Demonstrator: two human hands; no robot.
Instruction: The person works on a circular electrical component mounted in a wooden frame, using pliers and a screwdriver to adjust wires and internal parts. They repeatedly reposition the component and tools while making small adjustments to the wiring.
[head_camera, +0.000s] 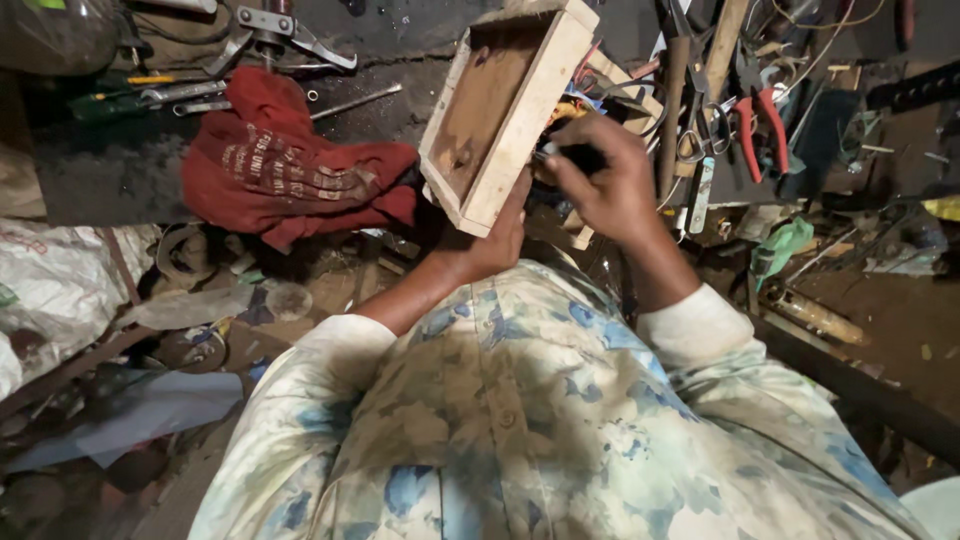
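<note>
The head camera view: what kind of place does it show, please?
Probably a small, cluttered repair or carpentry workshop. Red-handled pliers and metal wrenches lie around, a crumpled red cloth sits on the bench, and the left hand holds a shallow wooden box frame.

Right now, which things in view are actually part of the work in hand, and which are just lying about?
In use:
- shallow open wooden box frame, propped up by the left hand
- small dark tool, gripped in the right hand against the frame's edge

Lying about:
- crumpled red cloth
- red-handled pliers
- metal spanners
- white sack
</note>
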